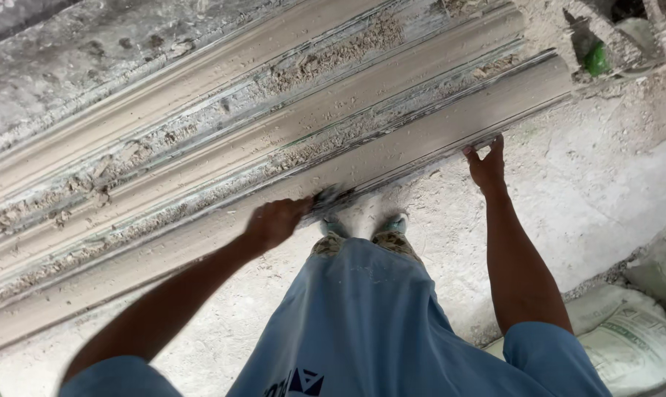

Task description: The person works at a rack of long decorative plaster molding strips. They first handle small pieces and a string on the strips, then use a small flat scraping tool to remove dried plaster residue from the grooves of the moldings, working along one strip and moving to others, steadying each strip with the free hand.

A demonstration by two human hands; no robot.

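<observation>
Pressing against the near edge of a long plaster moulding (pixel 274 140), the left hand (pixel 274 223) is curled nearly closed around a small dark tool (pixel 331 197), blurred so its shape is unclear. The right hand (pixel 486 165) has its fingers spread narrowly, fingertips touching the same edge near the moulding's far right end. The moulding runs diagonally, its long axis rising from lower left to upper right, resting above the dusty floor (pixel 568 191).

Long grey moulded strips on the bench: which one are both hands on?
The nearest long grey moulded strip, at the bench edge. The left hand and right hand both touch its lower edge; the farther strips go untouched.
</observation>
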